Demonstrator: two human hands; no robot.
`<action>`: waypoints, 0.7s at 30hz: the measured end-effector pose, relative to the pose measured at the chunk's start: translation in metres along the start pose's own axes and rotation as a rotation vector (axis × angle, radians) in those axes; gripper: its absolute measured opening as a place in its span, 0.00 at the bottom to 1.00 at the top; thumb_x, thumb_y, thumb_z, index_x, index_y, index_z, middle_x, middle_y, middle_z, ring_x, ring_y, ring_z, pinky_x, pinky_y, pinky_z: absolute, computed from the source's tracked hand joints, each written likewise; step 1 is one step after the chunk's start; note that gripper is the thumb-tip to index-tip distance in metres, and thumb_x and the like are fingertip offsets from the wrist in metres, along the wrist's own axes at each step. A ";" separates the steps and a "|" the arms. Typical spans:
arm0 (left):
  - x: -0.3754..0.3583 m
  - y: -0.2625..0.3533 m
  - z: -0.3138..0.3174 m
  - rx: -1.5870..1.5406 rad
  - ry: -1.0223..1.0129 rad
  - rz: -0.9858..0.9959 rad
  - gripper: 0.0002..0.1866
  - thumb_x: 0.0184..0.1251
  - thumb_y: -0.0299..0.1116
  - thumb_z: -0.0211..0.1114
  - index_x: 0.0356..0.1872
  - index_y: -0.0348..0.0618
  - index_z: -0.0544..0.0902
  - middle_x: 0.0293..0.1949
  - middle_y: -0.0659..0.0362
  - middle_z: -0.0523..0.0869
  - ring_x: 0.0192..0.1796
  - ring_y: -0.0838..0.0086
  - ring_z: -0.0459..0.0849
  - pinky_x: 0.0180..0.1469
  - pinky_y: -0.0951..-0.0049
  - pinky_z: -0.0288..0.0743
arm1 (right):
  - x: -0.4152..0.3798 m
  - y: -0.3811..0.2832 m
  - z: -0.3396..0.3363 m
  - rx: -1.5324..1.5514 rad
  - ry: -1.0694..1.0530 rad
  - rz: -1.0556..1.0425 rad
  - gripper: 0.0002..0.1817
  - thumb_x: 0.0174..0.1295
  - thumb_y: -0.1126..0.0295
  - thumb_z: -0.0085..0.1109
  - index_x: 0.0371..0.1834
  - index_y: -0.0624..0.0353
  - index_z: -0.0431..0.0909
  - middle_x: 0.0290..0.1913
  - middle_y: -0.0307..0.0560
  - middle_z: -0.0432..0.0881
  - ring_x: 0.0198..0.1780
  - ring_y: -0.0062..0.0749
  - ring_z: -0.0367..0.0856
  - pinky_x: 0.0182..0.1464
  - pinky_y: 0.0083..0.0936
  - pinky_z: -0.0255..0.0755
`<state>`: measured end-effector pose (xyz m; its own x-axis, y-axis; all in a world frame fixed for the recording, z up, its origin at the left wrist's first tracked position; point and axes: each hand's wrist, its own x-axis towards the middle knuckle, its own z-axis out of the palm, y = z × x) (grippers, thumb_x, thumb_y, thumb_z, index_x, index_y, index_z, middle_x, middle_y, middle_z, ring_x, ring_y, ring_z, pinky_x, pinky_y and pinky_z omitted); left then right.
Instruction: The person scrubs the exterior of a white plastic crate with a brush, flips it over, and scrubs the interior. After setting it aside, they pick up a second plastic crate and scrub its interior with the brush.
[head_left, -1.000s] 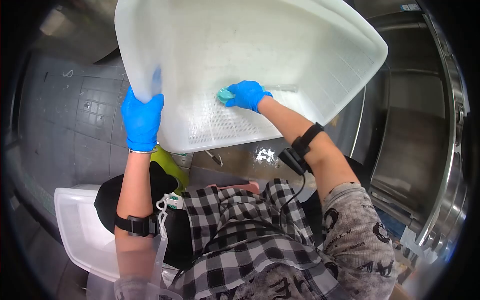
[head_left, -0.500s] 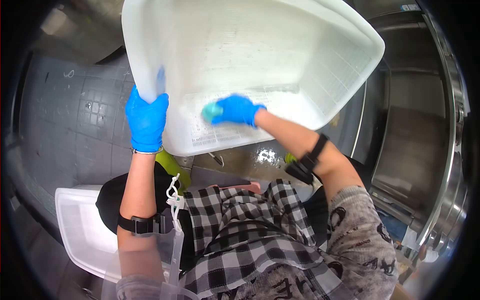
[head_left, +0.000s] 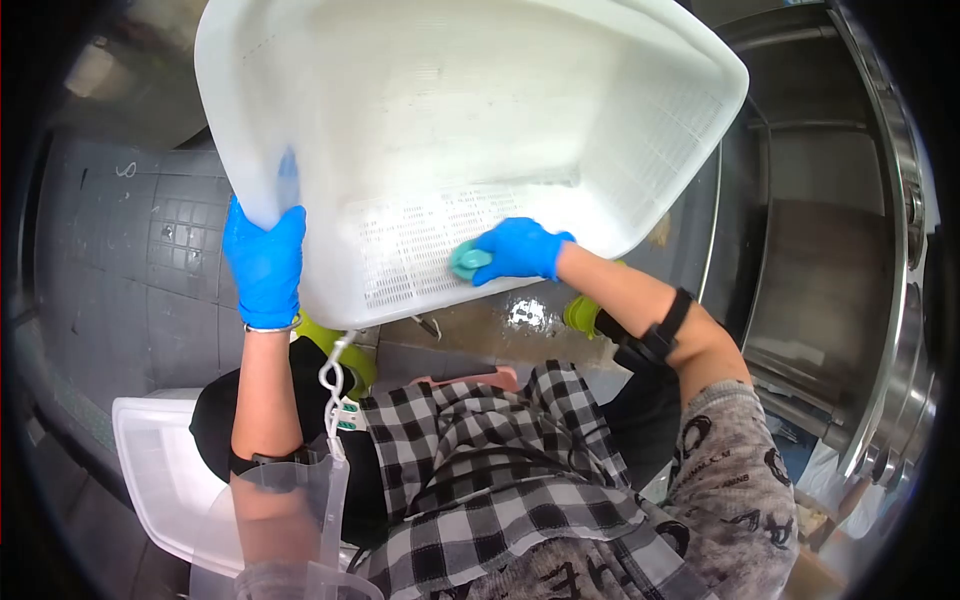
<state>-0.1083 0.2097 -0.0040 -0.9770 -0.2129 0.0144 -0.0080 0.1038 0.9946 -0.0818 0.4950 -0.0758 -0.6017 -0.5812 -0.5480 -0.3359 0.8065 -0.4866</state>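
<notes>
A large white plastic basket [head_left: 480, 75] with slotted sides is tilted in front of me, its inside facing me. My left hand [head_left: 265, 262], in a blue glove, grips its left rim, and the fingers show faintly through the wall. Inside the basket, my right hand [head_left: 522, 250], also gloved in blue, is closed around a teal scrubbing brush [head_left: 469, 261]. The brush rests against the slotted side nearest me. Its underside is hidden.
Another white basket [head_left: 160, 470] stands on the floor at my lower left. Grey floor tiles [head_left: 130, 230] lie to the left. Stainless steel equipment [head_left: 830, 230] lines the right. Part of a pink stool [head_left: 490, 378] shows beneath me.
The brush in my right hand has moved right and slightly nearer me along the slotted side. The basket and my left hand have shifted a little left in view.
</notes>
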 end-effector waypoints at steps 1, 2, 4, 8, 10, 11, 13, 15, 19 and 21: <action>-0.002 0.001 0.001 0.001 0.003 0.002 0.20 0.45 0.20 0.59 0.45 0.34 0.72 0.40 0.55 0.78 0.40 0.73 0.76 0.40 0.74 0.71 | 0.000 0.009 -0.002 -0.027 0.039 0.098 0.24 0.43 0.42 0.53 0.36 0.47 0.77 0.33 0.48 0.79 0.37 0.43 0.77 0.39 0.34 0.70; -0.005 0.002 0.002 0.083 -0.007 -0.034 0.21 0.45 0.19 0.58 0.45 0.34 0.71 0.40 0.55 0.78 0.40 0.73 0.76 0.41 0.74 0.71 | 0.003 0.018 -0.003 -0.050 0.079 0.199 0.24 0.42 0.42 0.54 0.34 0.49 0.77 0.33 0.48 0.79 0.37 0.43 0.77 0.39 0.35 0.70; -0.005 0.002 0.006 0.169 -0.019 -0.057 0.21 0.45 0.19 0.58 0.46 0.34 0.71 0.41 0.55 0.78 0.41 0.73 0.76 0.41 0.74 0.71 | 0.025 0.034 -0.013 0.050 0.167 0.326 0.25 0.42 0.41 0.53 0.30 0.51 0.78 0.31 0.49 0.79 0.36 0.43 0.77 0.39 0.35 0.70; 0.002 -0.011 0.005 0.027 0.000 -0.016 0.21 0.45 0.21 0.59 0.46 0.34 0.71 0.39 0.54 0.78 0.39 0.73 0.77 0.39 0.74 0.71 | 0.050 0.035 -0.020 0.002 0.238 0.367 0.26 0.41 0.40 0.53 0.30 0.51 0.78 0.33 0.48 0.79 0.37 0.44 0.77 0.39 0.35 0.70; 0.007 -0.010 0.004 -0.021 0.009 -0.006 0.21 0.45 0.22 0.59 0.46 0.34 0.71 0.39 0.54 0.79 0.38 0.73 0.77 0.38 0.74 0.71 | 0.038 0.020 -0.023 0.050 0.228 0.299 0.25 0.42 0.41 0.53 0.33 0.49 0.78 0.34 0.48 0.79 0.38 0.43 0.76 0.41 0.35 0.69; 0.007 -0.007 0.005 0.091 -0.003 -0.020 0.22 0.44 0.23 0.59 0.46 0.34 0.71 0.38 0.53 0.79 0.38 0.73 0.77 0.38 0.74 0.72 | 0.034 0.017 -0.022 0.045 0.207 0.257 0.24 0.42 0.42 0.54 0.35 0.49 0.78 0.35 0.48 0.79 0.38 0.43 0.76 0.41 0.35 0.69; 0.006 -0.006 0.011 0.274 -0.009 -0.022 0.22 0.45 0.24 0.59 0.46 0.34 0.70 0.38 0.53 0.79 0.38 0.74 0.77 0.38 0.73 0.71 | 0.035 -0.003 -0.029 0.021 0.272 0.150 0.23 0.43 0.46 0.56 0.38 0.48 0.77 0.35 0.48 0.79 0.38 0.43 0.76 0.42 0.33 0.69; 0.002 -0.001 0.016 0.303 -0.001 0.007 0.22 0.44 0.23 0.59 0.46 0.34 0.70 0.38 0.54 0.79 0.38 0.73 0.77 0.38 0.73 0.71 | 0.051 -0.038 -0.036 0.111 0.473 -0.098 0.15 0.49 0.55 0.55 0.38 0.46 0.76 0.35 0.47 0.78 0.36 0.42 0.77 0.40 0.31 0.70; 0.003 0.010 0.011 0.090 0.039 0.002 0.23 0.44 0.22 0.58 0.47 0.35 0.69 0.37 0.55 0.78 0.37 0.72 0.77 0.37 0.73 0.71 | 0.121 -0.052 -0.060 -0.117 0.605 -0.186 0.07 0.49 0.64 0.54 0.28 0.52 0.77 0.31 0.48 0.78 0.32 0.42 0.77 0.34 0.31 0.71; 0.009 0.018 0.003 0.109 -0.013 -0.052 0.23 0.43 0.22 0.57 0.46 0.36 0.69 0.36 0.56 0.77 0.36 0.73 0.76 0.37 0.74 0.71 | 0.113 -0.010 -0.067 -0.112 0.582 -0.141 0.07 0.49 0.63 0.54 0.28 0.53 0.77 0.31 0.48 0.78 0.33 0.41 0.77 0.34 0.30 0.71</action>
<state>-0.1177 0.2122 0.0139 -0.9773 -0.2085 -0.0388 -0.0810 0.1980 0.9769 -0.1953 0.4287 -0.0874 -0.8327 -0.5537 -0.0057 -0.4964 0.7511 -0.4353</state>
